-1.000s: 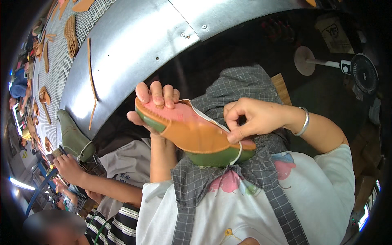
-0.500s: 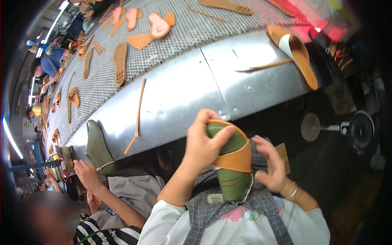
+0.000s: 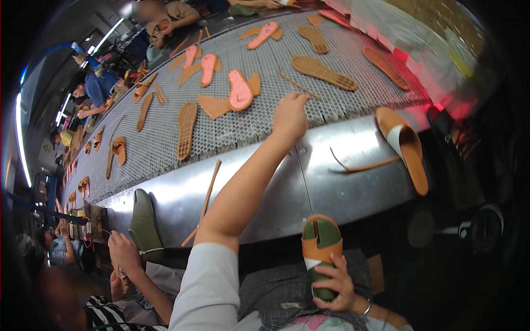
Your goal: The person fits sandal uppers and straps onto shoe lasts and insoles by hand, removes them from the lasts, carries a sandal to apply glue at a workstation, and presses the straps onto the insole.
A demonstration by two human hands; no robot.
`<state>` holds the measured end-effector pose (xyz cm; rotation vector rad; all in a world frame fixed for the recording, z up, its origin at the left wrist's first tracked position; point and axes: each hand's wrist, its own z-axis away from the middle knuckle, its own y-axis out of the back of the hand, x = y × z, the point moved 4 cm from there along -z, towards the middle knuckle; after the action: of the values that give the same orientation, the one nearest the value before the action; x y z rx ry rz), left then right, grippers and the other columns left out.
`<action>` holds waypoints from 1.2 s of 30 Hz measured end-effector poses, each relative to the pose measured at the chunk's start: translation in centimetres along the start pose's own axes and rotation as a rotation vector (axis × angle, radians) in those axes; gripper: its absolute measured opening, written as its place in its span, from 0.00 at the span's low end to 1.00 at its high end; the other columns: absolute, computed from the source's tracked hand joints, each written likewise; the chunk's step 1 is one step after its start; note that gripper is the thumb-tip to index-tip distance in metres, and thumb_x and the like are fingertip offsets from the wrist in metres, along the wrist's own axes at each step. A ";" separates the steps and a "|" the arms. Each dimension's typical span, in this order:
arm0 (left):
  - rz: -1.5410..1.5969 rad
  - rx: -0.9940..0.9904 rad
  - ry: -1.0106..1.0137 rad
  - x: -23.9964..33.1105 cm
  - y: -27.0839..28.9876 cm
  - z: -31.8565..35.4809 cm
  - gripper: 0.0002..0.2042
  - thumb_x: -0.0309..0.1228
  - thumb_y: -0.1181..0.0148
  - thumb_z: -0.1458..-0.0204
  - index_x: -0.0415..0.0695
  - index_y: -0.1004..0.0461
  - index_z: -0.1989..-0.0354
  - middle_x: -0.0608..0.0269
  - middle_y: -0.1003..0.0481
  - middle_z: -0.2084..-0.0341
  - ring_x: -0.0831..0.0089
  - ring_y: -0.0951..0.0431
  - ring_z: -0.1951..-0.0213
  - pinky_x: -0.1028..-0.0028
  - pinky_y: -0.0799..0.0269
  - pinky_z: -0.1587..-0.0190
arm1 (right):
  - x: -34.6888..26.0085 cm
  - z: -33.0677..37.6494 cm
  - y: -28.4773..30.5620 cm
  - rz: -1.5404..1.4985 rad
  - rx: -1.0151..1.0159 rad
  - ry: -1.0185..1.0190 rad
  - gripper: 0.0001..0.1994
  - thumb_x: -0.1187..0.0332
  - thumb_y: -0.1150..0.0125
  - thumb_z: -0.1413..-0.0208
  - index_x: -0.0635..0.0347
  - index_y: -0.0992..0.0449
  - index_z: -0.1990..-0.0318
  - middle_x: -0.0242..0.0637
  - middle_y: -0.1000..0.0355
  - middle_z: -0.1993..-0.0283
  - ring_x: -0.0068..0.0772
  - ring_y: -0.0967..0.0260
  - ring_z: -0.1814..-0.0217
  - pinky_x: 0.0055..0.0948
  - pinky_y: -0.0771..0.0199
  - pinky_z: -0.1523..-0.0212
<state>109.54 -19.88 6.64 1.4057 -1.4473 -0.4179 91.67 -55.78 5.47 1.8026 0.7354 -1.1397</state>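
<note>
My right hand [image 3: 337, 282] wraps round a green shoe last [image 3: 330, 234], held upright over my lap. A tan leather sandal upper [image 3: 323, 252] with a white edge goes round this last. My left arm stretches forward across the metal ledge, and my left hand [image 3: 291, 117] is over the mesh conveyor. Its fingertips are pinched at a thin brown strip [image 3: 298, 85], which lies on the mesh among soles. Close by is a pink-topped sole [image 3: 240, 91] with tan side flaps. A brown insole [image 3: 324, 73] lies just beyond that hand.
A tan sandal [image 3: 407, 151] and a brown strap [image 3: 372, 164] rest on the metal ledge [image 3: 265, 190]. Another green last [image 3: 143, 223] stands at its left end, beside a co-worker's hands [image 3: 124, 255]. Red light glows at the conveyor's right end. A fan [image 3: 488, 229] stands at right.
My left hand has let go of the last and reached forward to the strip on the conveyor. My right hand has closed round the last, which sits lower in view. The view has shifted.
</note>
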 end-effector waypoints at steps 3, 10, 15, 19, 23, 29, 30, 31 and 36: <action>-0.199 -0.004 -0.039 -1.5 -4.4 -5.2 0.22 0.22 0.48 0.52 0.49 0.31 0.45 0.60 0.34 0.43 0.55 0.33 0.46 0.62 0.31 0.47 | 0.8 0.7 0.0 0.000 -0.012 0.018 0.18 0.62 0.25 0.66 0.45 0.20 0.63 0.32 0.30 0.44 0.48 0.52 0.29 0.52 0.66 0.31; -0.380 -0.154 0.023 -6.1 -6.0 -6.7 0.06 0.28 0.46 0.50 0.42 0.24 0.67 0.57 0.23 0.69 0.56 0.22 0.61 0.59 0.26 0.61 | -0.9 -1.4 0.8 -0.014 0.060 0.079 0.14 0.64 0.28 0.61 0.54 0.21 0.65 0.44 0.30 0.46 0.55 0.46 0.32 0.57 0.57 0.34; 0.274 0.392 -0.043 0.0 5.8 -2.5 0.05 0.26 0.41 0.49 0.38 0.27 0.69 0.55 0.25 0.76 0.64 0.22 0.73 0.69 0.27 0.69 | -0.1 -0.5 2.4 0.028 -0.032 -0.023 0.18 0.59 0.27 0.64 0.49 0.20 0.61 0.33 0.28 0.46 0.48 0.48 0.31 0.53 0.62 0.31; 1.220 0.371 0.159 9.4 15.5 9.0 0.06 0.19 0.43 0.48 0.40 0.34 0.74 0.59 0.27 0.78 0.74 0.26 0.75 0.77 0.28 0.68 | -3.3 -1.9 5.0 -0.318 0.206 -0.134 0.35 0.46 0.31 0.56 0.57 0.32 0.44 0.42 0.28 0.58 0.40 0.31 0.51 0.41 0.32 0.48; 1.617 0.000 0.553 13.3 13.9 22.1 0.06 0.23 0.43 0.47 0.39 0.33 0.73 0.56 0.28 0.75 0.74 0.28 0.78 0.75 0.29 0.73 | -5.8 -4.3 4.6 -0.945 0.356 -0.088 0.36 0.49 0.42 0.43 0.65 0.46 0.37 0.37 0.34 0.73 0.26 0.34 0.73 0.29 0.26 0.68; 1.507 -0.118 0.887 11.1 10.2 32.4 0.07 0.29 0.42 0.44 0.36 0.26 0.66 0.61 0.29 0.78 0.76 0.29 0.79 0.75 0.30 0.72 | -4.1 -2.1 8.2 -0.676 0.417 -0.325 0.21 0.57 0.56 0.34 0.72 0.28 0.59 0.31 0.40 0.84 0.19 0.45 0.86 0.22 0.33 0.79; 1.497 -0.108 0.972 10.3 9.5 33.4 0.08 0.30 0.42 0.43 0.36 0.26 0.65 0.61 0.29 0.78 0.77 0.29 0.78 0.75 0.30 0.71 | -3.3 -1.7 8.2 -0.722 0.406 -0.399 0.21 0.58 0.57 0.33 0.73 0.28 0.58 0.32 0.39 0.84 0.18 0.44 0.86 0.22 0.33 0.79; 1.545 -0.096 1.030 9.8 9.0 34.3 0.07 0.28 0.42 0.44 0.35 0.25 0.63 0.61 0.27 0.76 0.76 0.27 0.76 0.76 0.28 0.70 | -2.4 -0.8 8.5 -0.809 0.418 -0.424 0.21 0.59 0.60 0.32 0.73 0.28 0.58 0.34 0.35 0.83 0.20 0.41 0.85 0.22 0.33 0.78; 1.590 -0.244 1.163 8.1 7.1 37.9 0.09 0.27 0.41 0.44 0.32 0.24 0.61 0.58 0.24 0.74 0.74 0.25 0.74 0.76 0.26 0.67 | -0.3 1.8 8.0 -0.530 0.554 -0.548 0.20 0.60 0.59 0.33 0.70 0.27 0.64 0.36 0.32 0.79 0.21 0.35 0.79 0.21 0.31 0.76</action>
<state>76.32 -40.16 0.26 -0.1133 -0.9846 1.0370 97.34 -61.07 8.17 1.6143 0.6077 -2.2558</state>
